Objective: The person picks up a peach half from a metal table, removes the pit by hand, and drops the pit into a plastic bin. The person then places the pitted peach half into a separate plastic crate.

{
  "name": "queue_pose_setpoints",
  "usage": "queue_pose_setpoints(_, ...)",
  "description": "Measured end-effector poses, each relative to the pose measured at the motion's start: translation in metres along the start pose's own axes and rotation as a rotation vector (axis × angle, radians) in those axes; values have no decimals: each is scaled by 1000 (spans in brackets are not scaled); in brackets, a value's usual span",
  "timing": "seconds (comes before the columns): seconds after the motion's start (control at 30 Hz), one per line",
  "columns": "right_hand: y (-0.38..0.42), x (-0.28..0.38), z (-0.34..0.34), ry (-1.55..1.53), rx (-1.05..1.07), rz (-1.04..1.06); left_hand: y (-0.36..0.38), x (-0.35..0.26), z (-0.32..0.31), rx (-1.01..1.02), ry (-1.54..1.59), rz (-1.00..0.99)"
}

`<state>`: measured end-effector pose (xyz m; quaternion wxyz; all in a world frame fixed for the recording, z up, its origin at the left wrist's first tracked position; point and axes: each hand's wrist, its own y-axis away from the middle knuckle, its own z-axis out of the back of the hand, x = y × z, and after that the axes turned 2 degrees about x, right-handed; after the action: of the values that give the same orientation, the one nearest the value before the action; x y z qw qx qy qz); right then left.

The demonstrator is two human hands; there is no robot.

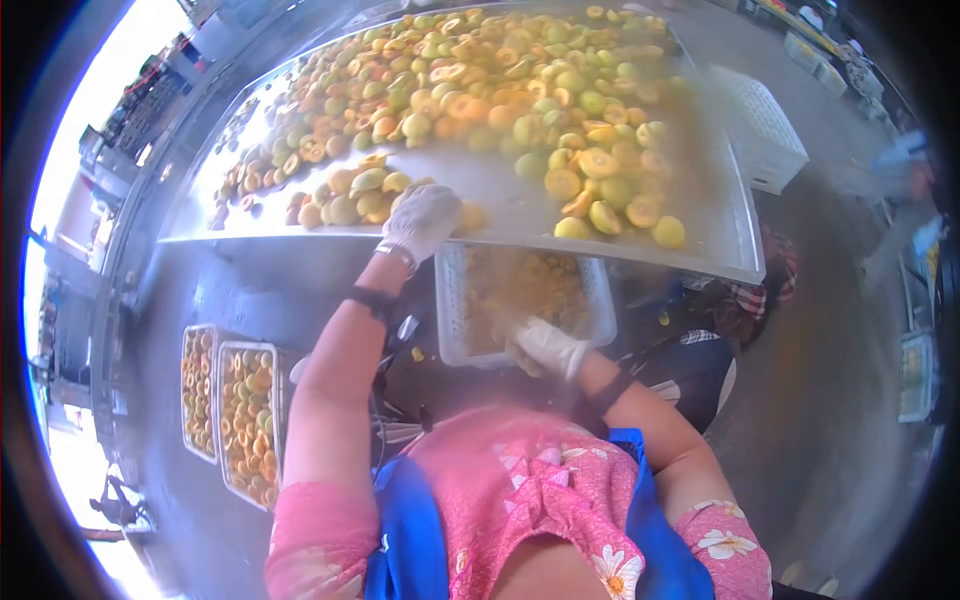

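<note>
My left hand, in a white glove, is at the front edge of the metal table, fingers curled inward. Fruit halves lie against it on one side, and a blurred yellow fruit is on the other. Below the table edge stands a white basket with blurred yellow-brown pieces inside. Over its near right corner is my right hand, also gloved, its fingers bent together. What either hand holds is hidden or blurred.
A large heap of cut fruit covers the back of the table. Two crates of fruit halves stand at the lower left. A white crate is beyond the table's right edge. Checked cloth shows beneath its right corner.
</note>
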<state>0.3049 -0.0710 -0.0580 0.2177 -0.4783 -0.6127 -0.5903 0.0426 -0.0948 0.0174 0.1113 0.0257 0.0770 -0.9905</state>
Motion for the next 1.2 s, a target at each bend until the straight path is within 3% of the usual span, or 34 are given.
queue_pose_setpoints(0.07,-9,-20,11,153,-94,66,4,3,-3,-46,30,-83)
queue_pose_setpoints(0.13,-20,-40,23,761,-253,219,1,-3,-5,-84,69,-90)
queue_pose_setpoints(0.2,-20,-41,30,803,-287,266,-8,-19,-4,-277,85,-100)
queue_pose_setpoints(0.23,-21,-40,33,848,-312,317,-15,-30,-2,-282,88,-101)
queue_pose_setpoints(0.3,-16,-30,37,879,-351,221,-32,-69,17,-17,291,55)
queue_pose_setpoints(0.33,-16,-39,42,1095,-286,176,-42,-86,29,119,395,128)
queue_pose_setpoints(0.37,-17,-46,46,1309,-220,127,-52,-95,22,120,401,120)
queue_pose_setpoints(0.4,-20,-50,48,1396,-49,-99,-63,-102,10,114,426,140)
queue_pose_setpoints(0.5,-17,-39,40,1351,-62,-36,-89,-113,-22,81,486,165)
queue_pose_setpoints(0.53,-11,-25,36,1177,-214,-52,-93,-118,-24,105,474,222)
queue_pose_setpoints(0.63,-22,-61,50,1345,-32,-150,-93,-122,-31,151,459,281)
queue_pose_setpoints(0.7,-16,-52,44,1309,-77,-140,-97,-116,-36,162,431,253)
queue_pose_setpoints(0.77,-10,-34,40,1112,-165,-12,-98,-113,-39,134,443,235)
queue_pose_setpoints(0.9,-21,-62,44,1227,-91,-67,-81,-107,-33,147,585,250)
queue_pose_setpoints(0.97,-13,-47,41,992,-189,85,-72,-104,-38,65,615,258)
queue_pose_setpoints(1.03,-10,-39,37,810,-354,321,-62,-98,-48,102,1554,374)
queue_pose_setpoints(1.13,13,-2,18,543,-465,147,-23,-96,-29,-43,1938,355)
queue_pose_setpoints(1.2,17,4,15,172,-396,402,-4,-92,-30,-229,2180,368)
